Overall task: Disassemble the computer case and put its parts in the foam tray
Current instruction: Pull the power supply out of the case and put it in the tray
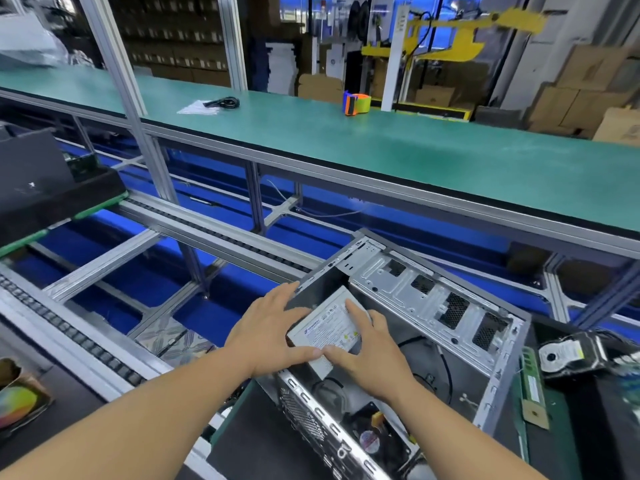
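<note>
Two hands: left hand point(273, 336) and right hand point(369, 355) meet on the power supply point(323, 325).
Grip: fingers fairly straight; thumbs press its near edge, so it is clasped between both hands.
Task thing: computer case point(408, 341), side open, beneath the grip.
Progress: supply not yet out; fan and cables remain nearer than the grip.
Containers: black foam tray point(575, 403), right of the grip, holds a hard drive point(561, 355) and memory stick point(531, 386).
</note>
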